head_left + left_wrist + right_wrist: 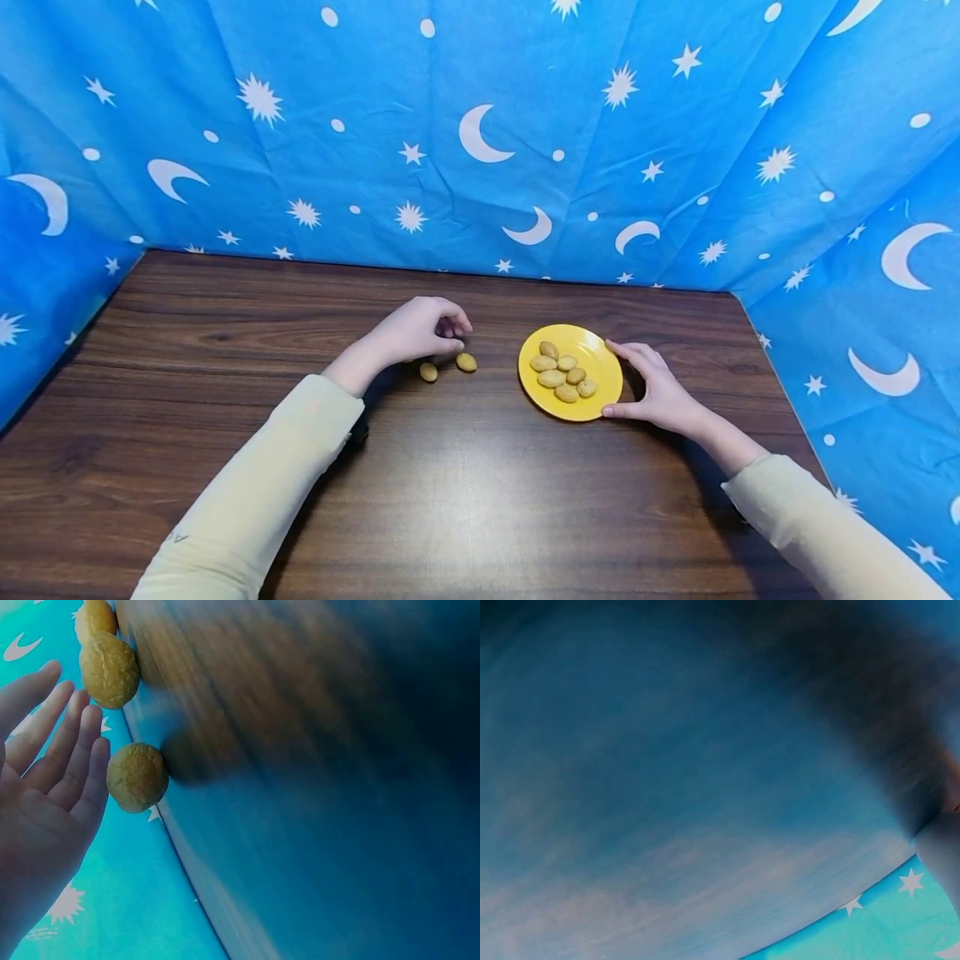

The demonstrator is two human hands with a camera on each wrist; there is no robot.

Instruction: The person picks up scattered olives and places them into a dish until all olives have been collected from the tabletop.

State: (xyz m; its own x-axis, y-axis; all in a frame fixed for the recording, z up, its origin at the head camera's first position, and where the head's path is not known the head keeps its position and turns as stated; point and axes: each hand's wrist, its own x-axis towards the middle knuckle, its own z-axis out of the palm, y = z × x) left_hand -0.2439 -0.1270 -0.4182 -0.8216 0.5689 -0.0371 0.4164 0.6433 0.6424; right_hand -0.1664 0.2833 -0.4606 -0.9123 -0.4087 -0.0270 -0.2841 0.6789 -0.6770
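Note:
A yellow plate [606, 367] lies on the table with several small wrinkled yellow-brown ovals [552, 378] on it, like nuts in the shell. The right hand [660, 394] holds the plate's right rim between thumb and fingers; the right wrist view shows only a sliver of that hand. Left of the plate, the left hand [423, 327] hovers with loosely bent fingers and nothing visible in them. Near it lie more ovals: one nut-like piece [466, 362] by the thumb, another nut-like piece [427, 372] below the palm. A third nut-like piece [137, 778] shows beside the fingers in the left wrist view.
The dark wood-grain table [465, 508] ends at the back and sides against a blue cloth [375, 100] with white moons and stars. A small dark object [358, 435], partly hidden, shows under the left cuff.

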